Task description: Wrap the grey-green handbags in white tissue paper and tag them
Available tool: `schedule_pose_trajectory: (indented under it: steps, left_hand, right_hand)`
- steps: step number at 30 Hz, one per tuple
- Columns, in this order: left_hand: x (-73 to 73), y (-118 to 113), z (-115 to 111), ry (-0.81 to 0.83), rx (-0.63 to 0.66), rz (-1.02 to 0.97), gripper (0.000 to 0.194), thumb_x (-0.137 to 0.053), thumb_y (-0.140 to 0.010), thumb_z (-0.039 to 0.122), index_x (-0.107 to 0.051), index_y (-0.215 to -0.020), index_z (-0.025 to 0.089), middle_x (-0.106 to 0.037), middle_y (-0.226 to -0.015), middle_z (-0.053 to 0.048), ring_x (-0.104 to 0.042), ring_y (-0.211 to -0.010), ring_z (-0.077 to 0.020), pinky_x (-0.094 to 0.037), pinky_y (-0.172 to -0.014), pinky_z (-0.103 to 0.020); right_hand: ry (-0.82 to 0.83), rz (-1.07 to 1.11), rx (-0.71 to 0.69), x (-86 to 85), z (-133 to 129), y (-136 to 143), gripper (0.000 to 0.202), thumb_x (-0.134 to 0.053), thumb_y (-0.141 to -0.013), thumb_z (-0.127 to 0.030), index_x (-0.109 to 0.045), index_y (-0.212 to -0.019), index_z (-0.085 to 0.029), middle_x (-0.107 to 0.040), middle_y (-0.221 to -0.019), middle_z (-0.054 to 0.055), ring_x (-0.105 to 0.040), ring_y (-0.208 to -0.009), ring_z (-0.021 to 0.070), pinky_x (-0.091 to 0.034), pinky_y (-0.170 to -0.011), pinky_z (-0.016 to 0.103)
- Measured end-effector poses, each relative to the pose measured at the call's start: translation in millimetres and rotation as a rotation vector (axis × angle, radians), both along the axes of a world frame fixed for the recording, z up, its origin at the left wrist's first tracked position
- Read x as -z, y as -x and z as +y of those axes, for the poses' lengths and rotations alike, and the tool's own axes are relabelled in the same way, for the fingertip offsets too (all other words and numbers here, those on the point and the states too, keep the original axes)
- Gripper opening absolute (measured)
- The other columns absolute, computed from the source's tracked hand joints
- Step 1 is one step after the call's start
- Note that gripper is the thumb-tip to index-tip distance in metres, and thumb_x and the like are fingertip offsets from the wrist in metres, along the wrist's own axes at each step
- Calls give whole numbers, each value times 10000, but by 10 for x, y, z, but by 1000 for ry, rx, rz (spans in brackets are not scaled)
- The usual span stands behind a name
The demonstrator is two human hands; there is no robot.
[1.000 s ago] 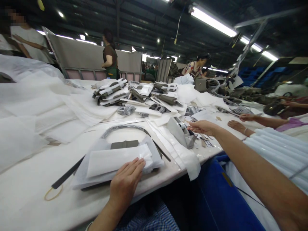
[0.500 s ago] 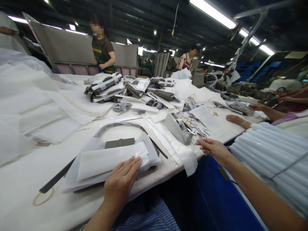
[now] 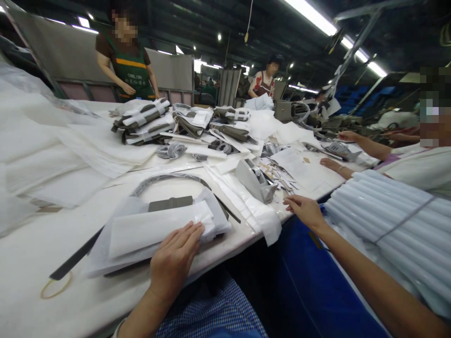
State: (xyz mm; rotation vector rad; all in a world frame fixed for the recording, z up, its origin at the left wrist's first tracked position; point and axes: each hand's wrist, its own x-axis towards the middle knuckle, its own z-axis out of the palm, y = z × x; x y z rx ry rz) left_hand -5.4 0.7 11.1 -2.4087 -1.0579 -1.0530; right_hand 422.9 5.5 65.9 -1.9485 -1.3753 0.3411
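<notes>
My left grip [image 3: 173, 258] is flat on the wrapped handbag [image 3: 171, 203] on the desk [image 3: 31, 305]; right grip [image 3: 305, 212] is by the tape dispenser [image 3: 254, 182], can't tell if pinching. Uneven pressing could skew that foam wrap [image 3: 151, 229], imo.

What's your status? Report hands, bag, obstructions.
Left hand flat on partly wrapped bag. Right hand off bag, fingers bunched. Grey tape dispenser near right hand, not touching bag.
</notes>
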Motion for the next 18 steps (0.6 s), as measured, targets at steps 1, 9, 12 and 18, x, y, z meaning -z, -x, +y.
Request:
schedule_pose_trajectory:
  steps: [1, 9, 12, 18]
  left_hand:
    - [-4, -1, 2, -2, 3, -3, 313, -436, -1004, 164, -638, -1241, 200, -711, -1231, -21, -690, -1096, -242, -534, -892, -380]
    - [7, -19, 1, -2, 5, -67, 277, -477, -997, 155, -652, -1211, 178, -722, -1210, -36, -702, -1073, -233, -544, -879, -377]
    - [31, -27, -7, 40, 10, -99, 262, -512, -984, 148, -654, -1202, 184, -718, -1218, -31, -689, -1104, -230, -548, -892, -380]
    - [48, -35, -27, 110, 16, -126, 257, -551, -968, 142, -654, -1201, 180, -710, -1233, -46, -665, -1151, -235, -547, -924, -385]
  right_hand:
    - [14, -26, 4, -24, -45, 1, 146, -651, -788, -352, -734, -825, -237, -758, -752, 18, -711, -630, 212, -559, -685, 342]
    - [21, -425, -474, -406, -298, 586, 212, -576, -896, -384, -745, -993, -299, -768, -1051, 36, -702, -995, 264, -514, -953, 400]
    - [40, -505, -707, -582, -255, 1041, 216, -576, -932, -392, -742, -1029, -295, -765, -1030, 51, -704, -943, 240, -518, -873, 347]
    - [34, -752, -1135, -746, 125, 1884, 238, -530, -977, -383, -724, -933, -252, -721, -798, 49, -664, -733, 195, -427, -646, 286]
